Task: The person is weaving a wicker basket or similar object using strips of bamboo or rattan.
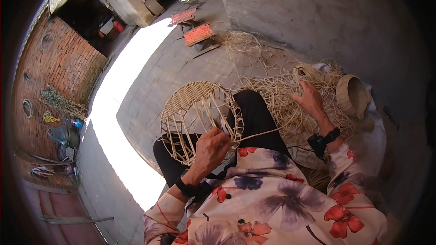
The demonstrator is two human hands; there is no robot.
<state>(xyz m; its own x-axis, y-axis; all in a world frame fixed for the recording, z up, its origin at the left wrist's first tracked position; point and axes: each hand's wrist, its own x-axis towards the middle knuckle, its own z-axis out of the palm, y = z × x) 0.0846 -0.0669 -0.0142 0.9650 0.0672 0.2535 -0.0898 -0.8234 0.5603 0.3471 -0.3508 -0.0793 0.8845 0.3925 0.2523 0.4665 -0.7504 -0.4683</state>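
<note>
A half-woven straw basket [193, 97] rests across my lap, its far side closely woven and its near side an open frame of ribs. My left hand [212, 147] is closed on the basket's near edge, fingers curled and partly hidden. From beside that hand a twisted straw cord [261, 133] runs right toward a large tangle of loose straw strands [281, 95]. Over the tangle, my right hand [311, 100] is held with thumb and fingers apart; I see nothing in it.
A small round woven basket [352, 95] lies tilted at the right of the tangle. Two low stools with orange-red woven seats [198, 34] stand ahead, near a grey wall [318, 9]. Left, beyond a sunlit strip of floor, is a brick wall [59, 59] with things along its foot.
</note>
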